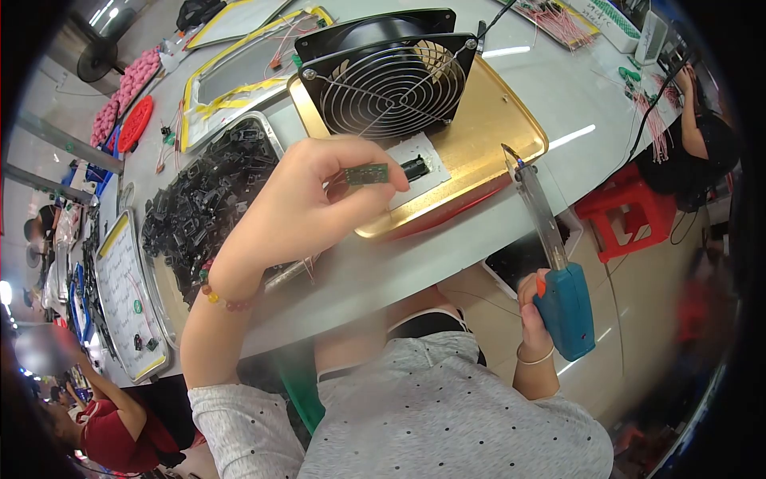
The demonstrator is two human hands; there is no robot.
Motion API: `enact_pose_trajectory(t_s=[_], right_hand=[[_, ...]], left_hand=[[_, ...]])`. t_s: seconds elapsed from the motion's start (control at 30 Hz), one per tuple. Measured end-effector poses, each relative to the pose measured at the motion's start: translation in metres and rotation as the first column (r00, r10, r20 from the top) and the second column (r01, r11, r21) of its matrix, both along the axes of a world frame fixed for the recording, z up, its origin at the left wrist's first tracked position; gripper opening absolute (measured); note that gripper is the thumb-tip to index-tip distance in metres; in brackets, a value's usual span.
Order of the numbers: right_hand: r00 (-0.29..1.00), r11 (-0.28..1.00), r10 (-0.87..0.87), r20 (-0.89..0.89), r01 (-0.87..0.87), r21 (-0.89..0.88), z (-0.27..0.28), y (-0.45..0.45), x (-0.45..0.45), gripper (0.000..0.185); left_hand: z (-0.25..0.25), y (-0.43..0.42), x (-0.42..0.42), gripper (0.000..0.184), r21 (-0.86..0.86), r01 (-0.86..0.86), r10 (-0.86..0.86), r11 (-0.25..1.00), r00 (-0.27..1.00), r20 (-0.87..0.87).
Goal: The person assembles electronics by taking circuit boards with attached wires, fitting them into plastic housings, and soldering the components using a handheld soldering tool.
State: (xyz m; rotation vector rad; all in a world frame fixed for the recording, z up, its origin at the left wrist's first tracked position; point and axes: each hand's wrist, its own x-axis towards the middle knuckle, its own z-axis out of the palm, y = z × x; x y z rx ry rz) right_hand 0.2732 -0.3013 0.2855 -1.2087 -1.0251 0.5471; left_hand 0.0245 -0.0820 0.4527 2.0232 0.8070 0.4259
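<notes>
Between the thumb and index finger of my left hand (335, 188) is a small green circuit board (367, 174), held above the near edge of the gold tray (499, 104). On that tray, just right of the hand, a black part (415, 166) lies on a white pad (439, 169). My right hand (533, 307) grips a teal soldering gun (565, 311) off the table's front edge, its metal tip pointing up beside the tray's right corner. A black fan (391, 80) with a wire guard stands on the tray behind my left hand.
A metal tray (267, 132) heaped with black plastic parts (203, 191) is at the left. Yellow-edged frames (231, 72) lie behind it. Red-wired parts (638, 100) sit at the right. A red stool (622, 211) and co-workers are beyond the table.
</notes>
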Motion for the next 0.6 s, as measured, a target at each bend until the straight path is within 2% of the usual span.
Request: enact_pose_trajectory(t_s=[0.07, 0.13, 0.27, 0.37, 0.4, 0.47, 0.5, 0.6], right_hand=[[1.0, 1.0, 0.009, 0.004, -0.009, 0.013, 0.0, 0.002, 0.0, 0.037], [0.999, 1.0, 0.0, -0.034, 0.001, 0.028, 0.003, 0.004, -0.003, 0.036], [1.0, 1.0, 0.001, 0.028, -0.002, 0.017, 0.001, 0.002, -0.002, 0.034], [0.987, 0.999, -0.025, 0.16, 0.029, -0.027, 0.0, 0.0, 0.002, 0.029], [0.963, 0.998, -0.022, 0.27, 0.038, -0.055, 0.001, -0.001, 0.006, 0.028], [0.937, 0.994, -0.031, 0.349, 0.064, -0.083, 0.006, 0.0, 0.007, 0.026], [0.946, 0.993, -0.046, 0.32, 0.077, -0.085, 0.009, 0.001, 0.003, 0.025], [0.979, 0.995, -0.04, 0.2, 0.057, -0.078, 0.015, 0.004, -0.004, 0.022]], left_hand=[[0.002, -0.002, 0.001, 0.012, 0.203, 0.001, -0.001, 0.979, 1.0, 0.0], [0.003, -0.001, 0.0, 0.013, 0.192, -0.033, 0.034, 0.981, 0.999, -0.001], [0.008, -0.002, -0.005, 0.015, 0.178, -0.042, 0.033, 0.983, 0.998, 0.056], [0.011, -0.005, -0.008, 0.016, -0.126, -0.077, 0.091, 0.989, 0.99, 0.105], [0.009, -0.005, -0.009, 0.016, -0.126, -0.065, 0.085, 0.99, 0.982, 0.167], [0.002, -0.008, -0.011, 0.017, -0.126, -0.038, 0.073, 0.991, 0.955, 0.288], [0.002, -0.011, -0.012, 0.018, -0.243, -0.024, 0.107, 0.97, 0.937, 0.333], [0.006, -0.014, -0.015, 0.018, -0.186, -0.037, 0.089, 0.982, 0.956, 0.278]])
